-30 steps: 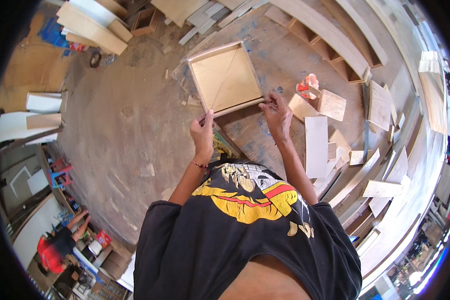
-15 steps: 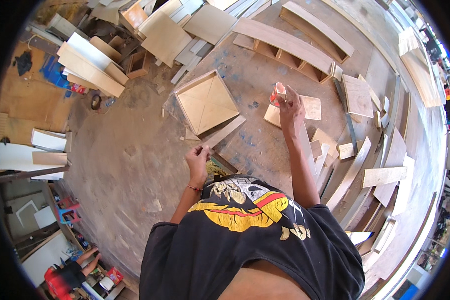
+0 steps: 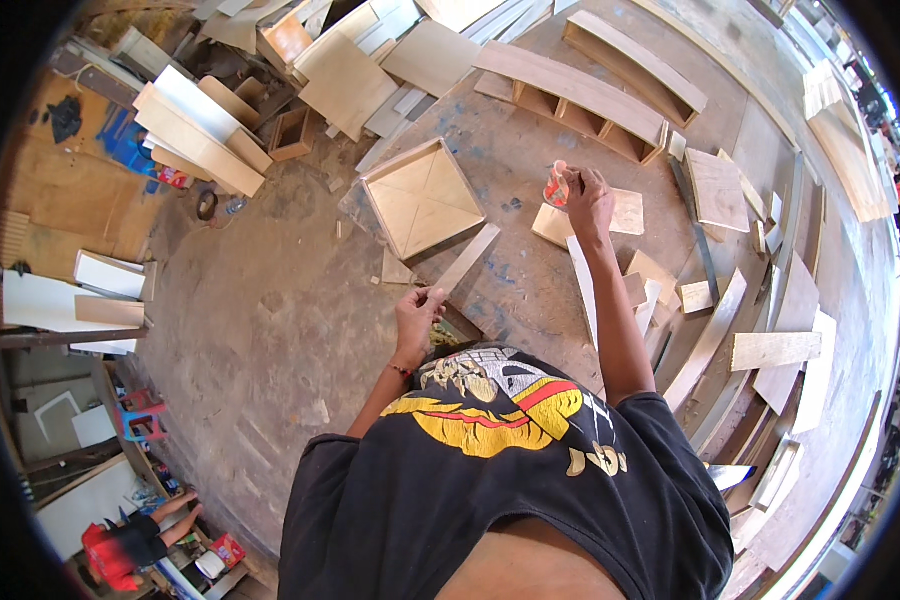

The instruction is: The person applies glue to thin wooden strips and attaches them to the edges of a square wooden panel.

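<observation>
My left hand (image 3: 418, 318) pinches the near end of a thin wooden strip (image 3: 470, 258), which points away to the right over the table edge. Just beyond it lies a square, shallow wooden tray or frame (image 3: 425, 200) with crossing lines on its panel. Out to the right, my right hand (image 3: 590, 198) reaches over a small clear container (image 3: 555, 190) with orange-red colour in it. Its fingers are closed at the container's side; what they grip there is hidden. Flat wood pieces (image 3: 627, 212) lie under and beside that hand.
Long wooden shelf-like boxes (image 3: 580, 95) lie at the far side of the table. Offcuts and long boards (image 3: 705, 340) crowd the right. Stacked panels (image 3: 345, 90) stand at the far left. A person in red (image 3: 110, 555) is at the lower left.
My right hand has shifted slightly right and its fingers have come lower by the container. The left hand and strip have moved slightly right as the view turned a little.
</observation>
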A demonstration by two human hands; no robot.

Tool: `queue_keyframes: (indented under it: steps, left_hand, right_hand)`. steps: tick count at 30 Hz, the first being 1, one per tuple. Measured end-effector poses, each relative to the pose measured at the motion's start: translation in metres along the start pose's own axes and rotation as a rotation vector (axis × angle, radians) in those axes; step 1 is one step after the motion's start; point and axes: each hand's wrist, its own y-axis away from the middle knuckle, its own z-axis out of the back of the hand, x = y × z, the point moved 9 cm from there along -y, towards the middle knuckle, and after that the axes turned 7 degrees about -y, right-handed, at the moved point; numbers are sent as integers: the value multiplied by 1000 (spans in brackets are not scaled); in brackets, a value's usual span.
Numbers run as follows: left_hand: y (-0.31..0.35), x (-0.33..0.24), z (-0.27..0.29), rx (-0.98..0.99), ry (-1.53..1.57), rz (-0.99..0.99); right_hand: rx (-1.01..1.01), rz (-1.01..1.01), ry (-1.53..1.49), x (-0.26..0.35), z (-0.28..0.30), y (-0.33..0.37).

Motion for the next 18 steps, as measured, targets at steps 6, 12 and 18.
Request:
queue_keyframes:
  steps: [6, 12, 18]
  left_hand:
    - [6, -8, -2, -8, -105, -50]
    - [6, -19, -10, 36, -289, -174]
    - [4, -21, -17, 91, -290, -149]
  right_hand:
    - [5, -54, 71, 13, 17, -3]
    - [-3, 107, 26, 13, 12, -2]
    - [184, -41, -60, 8, -7, -2]
